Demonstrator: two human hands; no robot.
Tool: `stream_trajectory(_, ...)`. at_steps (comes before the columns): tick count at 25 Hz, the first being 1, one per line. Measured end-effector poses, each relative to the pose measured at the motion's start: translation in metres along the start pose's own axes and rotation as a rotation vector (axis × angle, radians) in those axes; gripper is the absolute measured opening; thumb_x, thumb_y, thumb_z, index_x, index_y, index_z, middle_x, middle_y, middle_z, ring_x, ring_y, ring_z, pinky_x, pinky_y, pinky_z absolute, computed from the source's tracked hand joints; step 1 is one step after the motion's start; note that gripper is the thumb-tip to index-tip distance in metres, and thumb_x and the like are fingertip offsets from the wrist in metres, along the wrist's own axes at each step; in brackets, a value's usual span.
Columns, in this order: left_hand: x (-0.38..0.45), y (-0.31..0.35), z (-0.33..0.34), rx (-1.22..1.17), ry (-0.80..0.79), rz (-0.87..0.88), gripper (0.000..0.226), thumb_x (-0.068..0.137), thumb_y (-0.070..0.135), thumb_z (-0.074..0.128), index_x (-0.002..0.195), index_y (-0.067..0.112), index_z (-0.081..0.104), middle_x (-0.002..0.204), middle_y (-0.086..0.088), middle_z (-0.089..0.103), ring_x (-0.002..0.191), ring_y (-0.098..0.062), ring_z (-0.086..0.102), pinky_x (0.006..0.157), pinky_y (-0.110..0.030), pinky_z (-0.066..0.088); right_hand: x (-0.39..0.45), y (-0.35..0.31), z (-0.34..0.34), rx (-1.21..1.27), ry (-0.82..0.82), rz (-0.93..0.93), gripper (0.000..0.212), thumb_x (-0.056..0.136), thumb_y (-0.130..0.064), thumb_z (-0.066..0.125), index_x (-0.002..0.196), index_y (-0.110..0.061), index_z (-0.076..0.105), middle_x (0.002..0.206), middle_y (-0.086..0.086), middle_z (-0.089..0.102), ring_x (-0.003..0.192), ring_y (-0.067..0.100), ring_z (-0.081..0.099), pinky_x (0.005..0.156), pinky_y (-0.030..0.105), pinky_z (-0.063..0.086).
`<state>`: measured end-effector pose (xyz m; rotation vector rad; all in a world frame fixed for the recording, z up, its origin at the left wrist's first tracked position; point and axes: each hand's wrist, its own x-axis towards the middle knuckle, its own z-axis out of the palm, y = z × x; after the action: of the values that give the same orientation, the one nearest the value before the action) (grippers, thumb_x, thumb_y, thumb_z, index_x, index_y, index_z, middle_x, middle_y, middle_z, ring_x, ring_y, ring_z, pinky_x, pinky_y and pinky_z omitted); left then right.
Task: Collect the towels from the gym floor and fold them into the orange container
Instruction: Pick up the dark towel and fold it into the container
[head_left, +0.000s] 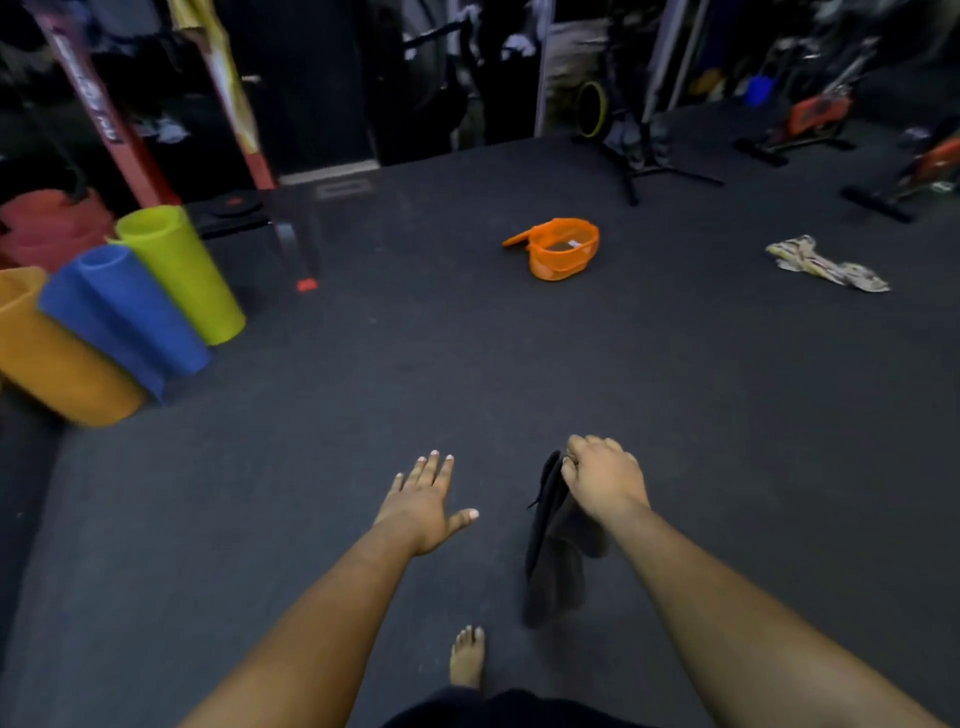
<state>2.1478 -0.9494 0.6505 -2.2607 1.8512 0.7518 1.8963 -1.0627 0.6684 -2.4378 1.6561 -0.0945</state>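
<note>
**Dark towel carried toward the orange container**

A dark towel (550, 540) is gripped at its top edge by the right hand (602, 480), fingers curled round the cloth, so that it hangs loose well short of the orange container (563, 249). The left hand (423, 506) is held flat with fingers spread, and nothing is held in it. A patterned towel (826, 262) is seen on the floor (415, 364), to the right of the container and apart from it.

The step in hand is judged to be the carrying of the dark towel to the container. It would be done well if the free corner were taken by the empty hand, the cloth drawn flat and the edges matched before it is laid in.

Rolled mats (124, 306) lie well to the left of the container. Lettering on the red post (98, 104) is too blurred to be read; no other writing can be made out.
</note>
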Motion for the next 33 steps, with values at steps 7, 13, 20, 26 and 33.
stream_trajectory(7,0.178,0.055,-0.12,0.11,0.004,0.212,0.098,0.095,0.076,0.033,0.161,0.022,-0.015,0.169,-0.002,-0.018,0.157,-0.02,-0.012,0.128,-0.047,0.0,0.138,0.071,-0.064,0.019,0.128,0.276,0.012,0.098,-0.032,0.046,0.096,-0.022,0.052,0.104,0.001,0.061,0.104,0.028,0.056,0.085,0.042,0.046)
stream_trajectory(13,0.319,0.106,-0.185,0.192,0.015,0.27,0.098,0.095,0.076,0.034,0.161,0.023,-0.015,0.169,-0.001,-0.018,0.157,-0.019,-0.013,0.128,-0.046,-0.001,0.262,0.13,-0.086,0.04,0.193,0.337,0.014,0.099,-0.032,0.044,0.098,-0.022,0.053,0.1,-0.002,0.06,0.1,0.025,0.056,0.083,0.04,0.046)
stream_trajectory(20,0.461,0.167,-0.247,0.196,0.019,0.211,0.097,0.096,0.074,0.034,0.161,0.023,-0.016,0.169,-0.001,-0.019,0.157,-0.019,-0.014,0.128,-0.047,0.0,0.411,0.205,-0.104,0.143,0.143,0.269,0.011,0.1,-0.03,0.044,0.089,-0.026,0.045,0.092,-0.008,0.056,0.096,0.021,0.053,0.076,0.037,0.043)
stream_trajectory(26,0.576,0.207,-0.282,0.149,-0.017,0.188,0.098,0.095,0.075,0.036,0.161,0.024,-0.016,0.169,-0.001,-0.019,0.157,-0.019,-0.014,0.128,-0.047,-0.001,0.539,0.266,-0.133,0.245,0.165,0.266,0.018,0.102,-0.031,0.043,0.085,-0.025,0.041,0.071,-0.003,0.054,0.07,0.021,0.053,0.054,0.035,0.035)
stream_trajectory(33,0.755,0.246,-0.345,0.094,-0.009,0.181,0.098,0.095,0.074,0.038,0.161,0.023,-0.014,0.169,-0.002,-0.018,0.157,-0.02,-0.013,0.128,-0.048,0.0,0.712,0.327,-0.155,0.48,0.206,0.351,0.023,0.1,-0.031,0.049,0.081,-0.023,0.041,0.07,0.001,0.058,0.065,0.021,0.057,0.057,0.039,0.044)
